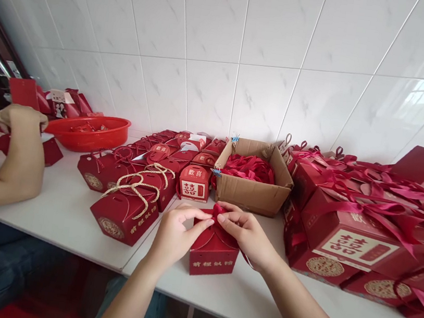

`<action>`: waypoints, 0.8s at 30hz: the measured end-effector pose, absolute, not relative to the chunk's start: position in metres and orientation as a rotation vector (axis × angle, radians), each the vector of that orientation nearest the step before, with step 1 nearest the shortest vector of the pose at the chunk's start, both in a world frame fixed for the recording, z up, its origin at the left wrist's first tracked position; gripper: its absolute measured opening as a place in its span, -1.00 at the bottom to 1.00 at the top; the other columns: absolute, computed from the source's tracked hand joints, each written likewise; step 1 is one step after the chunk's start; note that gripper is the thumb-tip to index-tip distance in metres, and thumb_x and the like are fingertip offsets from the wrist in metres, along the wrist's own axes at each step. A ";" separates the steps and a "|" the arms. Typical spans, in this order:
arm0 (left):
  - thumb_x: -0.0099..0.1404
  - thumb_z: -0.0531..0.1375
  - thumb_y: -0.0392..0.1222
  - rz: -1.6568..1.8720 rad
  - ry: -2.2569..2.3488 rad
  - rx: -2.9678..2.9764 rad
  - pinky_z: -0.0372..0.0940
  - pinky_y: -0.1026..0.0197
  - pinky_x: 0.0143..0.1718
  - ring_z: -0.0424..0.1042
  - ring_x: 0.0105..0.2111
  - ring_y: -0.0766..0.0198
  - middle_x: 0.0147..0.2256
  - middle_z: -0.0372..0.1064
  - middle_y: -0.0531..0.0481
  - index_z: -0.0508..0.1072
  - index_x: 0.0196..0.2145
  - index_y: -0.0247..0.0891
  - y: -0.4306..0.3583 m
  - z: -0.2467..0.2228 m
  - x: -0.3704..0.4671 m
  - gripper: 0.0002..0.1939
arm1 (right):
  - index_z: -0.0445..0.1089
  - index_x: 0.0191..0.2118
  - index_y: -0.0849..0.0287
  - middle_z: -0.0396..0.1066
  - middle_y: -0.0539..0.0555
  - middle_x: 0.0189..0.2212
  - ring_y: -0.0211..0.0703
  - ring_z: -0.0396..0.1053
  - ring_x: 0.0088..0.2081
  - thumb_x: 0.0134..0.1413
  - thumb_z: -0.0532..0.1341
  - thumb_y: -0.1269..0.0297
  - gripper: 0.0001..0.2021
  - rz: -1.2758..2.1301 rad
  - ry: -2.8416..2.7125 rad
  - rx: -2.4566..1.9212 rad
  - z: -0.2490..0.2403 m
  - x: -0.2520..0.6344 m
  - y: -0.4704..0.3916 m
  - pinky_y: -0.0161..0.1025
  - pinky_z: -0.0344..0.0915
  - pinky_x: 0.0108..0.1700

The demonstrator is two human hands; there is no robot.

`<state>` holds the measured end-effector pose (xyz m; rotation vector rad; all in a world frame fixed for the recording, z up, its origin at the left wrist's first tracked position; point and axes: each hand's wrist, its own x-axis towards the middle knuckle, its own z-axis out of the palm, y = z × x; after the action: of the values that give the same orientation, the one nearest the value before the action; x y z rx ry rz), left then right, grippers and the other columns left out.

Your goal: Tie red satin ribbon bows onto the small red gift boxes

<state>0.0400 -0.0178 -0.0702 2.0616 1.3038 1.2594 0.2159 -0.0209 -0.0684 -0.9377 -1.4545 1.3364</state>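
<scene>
Two hands are working on one small red box (212, 265), which is sitting on the white desk (254, 307) near its front edge. The left hand (180, 228) is pinching the red ribbon (218, 210) at the box's top between thumb and fingertips, and the right hand (244, 233) is gripping it from the other side. Just left, a box with gold cord (124, 219) is lying in a loose bow on its lid. Over to the right, a big pile of ribboned boxes (358, 243) is crowding the desk. Behind the ribbon work, an open carton (250, 195) is holding a heap of red ribbons (248, 168), with more red boxes (161, 154) filling the space beside it. Farther left, a co-worker's arm (17, 168) is reaching across near an orange-red basin (90, 141). White tiles (214, 28) are backing everything.
</scene>
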 end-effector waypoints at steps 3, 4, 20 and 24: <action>0.19 0.24 -0.15 1.199 1.305 2.083 0.36 0.14 -0.18 0.50 -0.28 0.14 -0.35 0.54 -0.05 0.57 -0.39 -0.21 -0.015 -0.066 0.038 -0.87 | 0.46 -0.54 0.20 0.39 0.18 -0.02 0.02 0.25 0.12 0.11 0.19 0.04 -0.63 1.242 -1.590 -0.999 -0.062 0.223 -0.020 -0.15 0.12 0.09; 0.20 0.23 -0.16 1.171 1.292 2.100 0.36 0.15 -0.17 0.50 -0.27 0.15 -0.34 0.54 -0.05 0.57 -0.39 -0.21 -0.014 -0.064 0.036 -0.87 | 0.45 -0.52 0.19 0.43 0.16 -0.08 0.01 0.28 0.08 0.13 0.18 0.07 -0.66 1.178 -1.652 -1.027 -0.060 0.226 -0.020 -0.15 0.13 0.07; 0.15 0.16 -0.24 0.834 1.126 2.281 0.35 0.26 -0.35 0.48 -0.41 0.20 -0.48 0.49 0.06 0.50 -0.45 -0.18 -0.009 -0.027 0.033 -0.89 | 0.34 -0.30 0.15 0.37 0.00 -0.49 -0.23 0.26 -0.48 0.20 0.09 0.11 -0.77 0.696 -2.245 -1.290 -0.003 0.253 -0.003 -0.29 0.14 -0.47; 0.18 0.14 -0.26 0.766 1.155 2.310 0.34 0.27 -0.32 0.47 -0.40 0.23 -0.45 0.49 0.07 0.47 -0.43 -0.18 -0.010 -0.027 0.036 -0.89 | 0.34 -0.18 0.16 0.41 0.04 -0.36 -0.20 0.35 -0.36 0.10 0.19 0.26 -0.83 0.904 -2.255 -1.157 -0.016 0.243 0.010 -0.28 0.25 -0.36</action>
<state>0.0355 -0.0105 -0.0266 2.3105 1.1550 0.7664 0.2433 0.0104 -0.0157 -1.1569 -2.2552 0.9036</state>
